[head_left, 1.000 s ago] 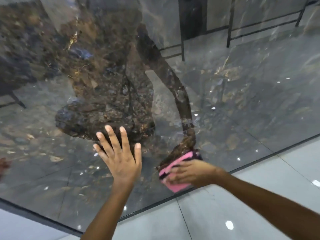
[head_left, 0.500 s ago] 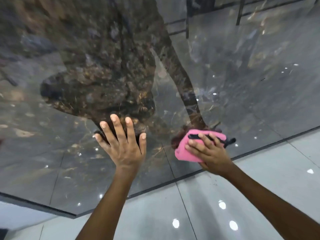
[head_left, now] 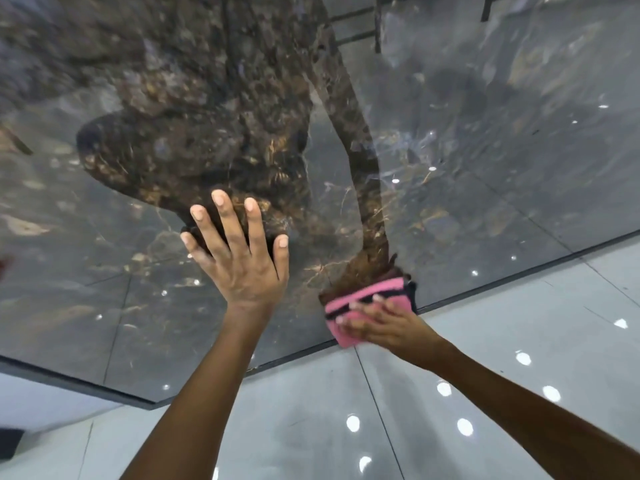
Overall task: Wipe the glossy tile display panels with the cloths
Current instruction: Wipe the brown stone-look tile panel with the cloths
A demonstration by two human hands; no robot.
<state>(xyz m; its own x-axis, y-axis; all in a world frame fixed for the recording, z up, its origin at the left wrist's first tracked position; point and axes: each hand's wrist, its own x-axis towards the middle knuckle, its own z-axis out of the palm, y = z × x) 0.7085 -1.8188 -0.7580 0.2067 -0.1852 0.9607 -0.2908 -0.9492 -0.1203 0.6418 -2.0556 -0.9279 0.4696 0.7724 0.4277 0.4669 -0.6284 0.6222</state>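
Observation:
A large glossy dark marbled tile panel [head_left: 485,168] fills most of the head view and mirrors my body and arms. My left hand [head_left: 239,251] lies flat on it with fingers spread, near the panel's lower middle. My right hand [head_left: 384,323] presses a folded pink cloth with a dark stripe [head_left: 367,299] against the panel right at its bottom edge. The fingers lie over the cloth, blurred by motion. Part of the cloth is hidden under that hand.
The panel's dark bottom edge [head_left: 519,268] meets a shiny light grey tiled floor [head_left: 485,358] dotted with reflected ceiling lights. Black frame bars [head_left: 377,26] are reflected at the top of the panel. A dark object [head_left: 10,441] sits at the lower left.
My right hand with the pink cloth rose up the panel, then slid back down and left to the bottom edge. My left hand stayed flat on the panel.

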